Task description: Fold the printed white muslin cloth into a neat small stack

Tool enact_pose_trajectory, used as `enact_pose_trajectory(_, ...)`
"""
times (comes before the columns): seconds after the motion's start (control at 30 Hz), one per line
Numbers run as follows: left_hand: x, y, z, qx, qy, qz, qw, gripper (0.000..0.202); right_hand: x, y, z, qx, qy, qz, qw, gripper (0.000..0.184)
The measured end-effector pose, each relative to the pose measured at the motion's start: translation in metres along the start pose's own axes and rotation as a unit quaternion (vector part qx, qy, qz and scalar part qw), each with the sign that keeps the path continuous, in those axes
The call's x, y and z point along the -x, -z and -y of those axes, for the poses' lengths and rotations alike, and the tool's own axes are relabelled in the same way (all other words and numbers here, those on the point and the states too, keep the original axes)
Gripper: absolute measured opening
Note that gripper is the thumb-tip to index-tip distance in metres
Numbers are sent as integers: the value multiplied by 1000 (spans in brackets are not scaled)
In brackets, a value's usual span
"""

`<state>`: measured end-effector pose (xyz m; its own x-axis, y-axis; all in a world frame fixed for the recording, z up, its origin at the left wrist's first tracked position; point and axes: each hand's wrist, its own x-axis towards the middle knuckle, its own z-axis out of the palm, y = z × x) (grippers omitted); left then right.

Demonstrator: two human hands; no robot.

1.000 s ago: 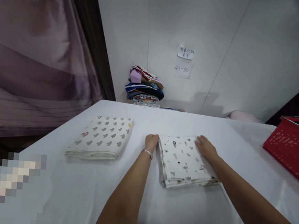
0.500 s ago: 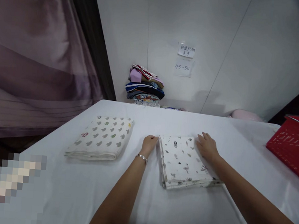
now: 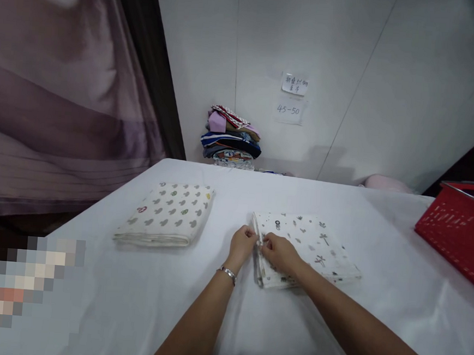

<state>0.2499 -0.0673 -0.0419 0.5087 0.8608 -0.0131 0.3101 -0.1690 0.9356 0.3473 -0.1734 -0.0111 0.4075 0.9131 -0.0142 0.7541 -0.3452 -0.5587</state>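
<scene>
At the far left, a mauve curtain (image 3: 64, 76) is hung beside the white-covered worktop (image 3: 137, 301). On the left part of the worktop, a folded mushroom-print cloth (image 3: 168, 213) is laid flat; its off-white ground is patterned with rows of grey mushrooms, a few outlined in red, green and yellow. Beyond the worktop's far edge, folded fabrics (image 3: 232, 136) are piled against the wall.

Near the middle, the left hand (image 3: 243, 246), with a silver bracelet (image 3: 228, 275) worn at its wrist, is placed at the left edge of a folded palm-print cloth (image 3: 312, 246), which is pinched between thumb and fingers. This cloth is laid right of centre on the worktop. Its white surface is scattered with small grey and dark palms, leaves and sprigs, and a dark little figure is printed near the far left corner. Several layers are exposed along its left side, slightly uneven and raised. By the right hand (image 3: 282, 253), extended across the cloth, the same edge is gripped in curled fingers, just beside the left.

Farther right, a red basket (image 3: 458, 233) is set at the worktop's side.
</scene>
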Motion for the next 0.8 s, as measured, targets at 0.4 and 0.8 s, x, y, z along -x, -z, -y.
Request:
enact_pose_trajectory(0.4, 15, -3, -4, -19, -6, 37, 999, 21, -8, -13, -27, -312, -52, 29, 948, 11)
enact_pose_trajectory(0.8, 11, -8, 3, 46, 28, 70, 996, 21, -6, -9, -22, -319, -71, 29, 944, 12)
